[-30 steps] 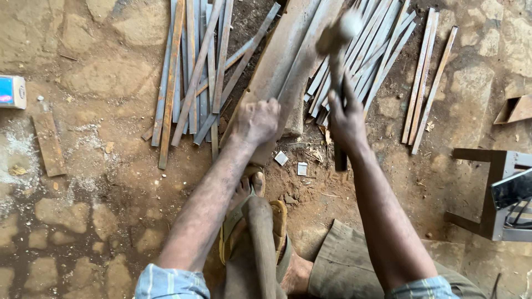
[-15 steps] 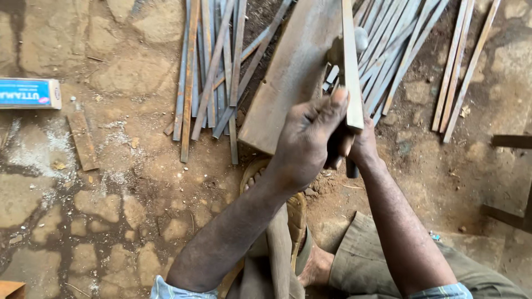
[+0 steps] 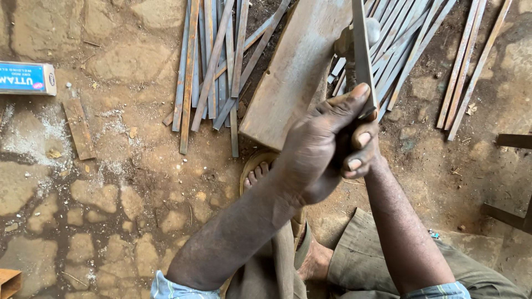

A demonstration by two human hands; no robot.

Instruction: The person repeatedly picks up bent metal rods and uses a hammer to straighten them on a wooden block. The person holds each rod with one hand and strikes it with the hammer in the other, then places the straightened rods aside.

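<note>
Gripping a flat metal strip (image 3: 363,55) upright, the left hand (image 3: 318,147) has its fingers clamped round the strip's lower end. Beneath those fingers the right hand (image 3: 360,152) curls closed, whether on the strip too I cannot tell. Beyond the fingertips lies a wooden plank (image 3: 296,69) among scattered metal strips (image 3: 213,61).

Flat metal strip (image 3: 363,55): narrow, grey-brown, dull surface, straight edges. Stands nearly upright, lower end gripped in the left hand (image 3: 318,147), thumb pressed against its face; upper end runs out of the top of view. Sits just right of the rusty slab (image 3: 296,69) on the ground, above it, crossing its right edge. Right hand (image 3: 360,152) tucked behind the left, fingers curled at the strip's base. A hammer head (image 3: 371,30), rounded and grey, shows just behind the strip.
</note>
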